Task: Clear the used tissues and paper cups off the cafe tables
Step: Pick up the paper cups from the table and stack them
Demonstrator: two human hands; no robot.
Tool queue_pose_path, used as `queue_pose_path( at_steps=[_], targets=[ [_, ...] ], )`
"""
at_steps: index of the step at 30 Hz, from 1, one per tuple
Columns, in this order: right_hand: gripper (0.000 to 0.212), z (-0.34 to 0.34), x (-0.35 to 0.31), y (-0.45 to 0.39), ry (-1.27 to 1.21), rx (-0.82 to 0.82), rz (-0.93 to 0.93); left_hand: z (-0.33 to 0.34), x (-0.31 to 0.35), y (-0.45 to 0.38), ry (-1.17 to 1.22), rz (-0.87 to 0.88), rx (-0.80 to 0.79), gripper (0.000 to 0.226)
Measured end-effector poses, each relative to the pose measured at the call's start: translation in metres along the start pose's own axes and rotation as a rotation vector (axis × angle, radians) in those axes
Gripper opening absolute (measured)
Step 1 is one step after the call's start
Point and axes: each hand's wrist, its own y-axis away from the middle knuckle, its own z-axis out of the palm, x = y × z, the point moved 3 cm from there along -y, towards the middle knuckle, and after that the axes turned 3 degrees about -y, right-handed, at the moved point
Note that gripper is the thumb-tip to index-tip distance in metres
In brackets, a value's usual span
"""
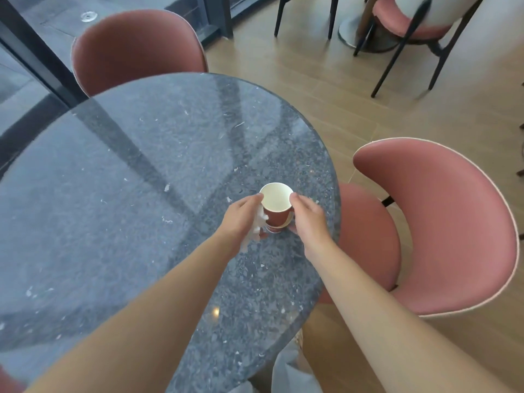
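the table looks almost cleared: only small white flecks lie across it, and what is left seems to be carrying off what the hands hold. near its 4 o'clock edge the cup stands upright, seemingly nested in a second, its inside empty. the left hand grips cup and tissue together; the right hand curls round the cup's other side.

Round dark speckled stone table — pink padded shell chairs around; pale wood-plank floor; dark-framed glazing, perhaps window.
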Motion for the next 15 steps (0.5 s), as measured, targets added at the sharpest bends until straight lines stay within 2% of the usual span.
queue_pose_path(
  at_steps=[2,10,15],
  targets=[
    [0.012,0.001,-0.001,-0.002,0.011,-0.008,-0.035,0.000,-0.002,-0.005,0.004,0.046,0.016,0.017],
    [0.030,0.004,-0.002,-0.019,0.050,-0.002,-0.070,0.001,-0.006,-0.021,-0.022,0.096,0.071,0.030],
    [0.038,0.001,0.007,-0.027,0.105,-0.014,-0.034,0.001,-0.016,-0.028,-0.029,0.034,0.093,0.023]
  ],
)
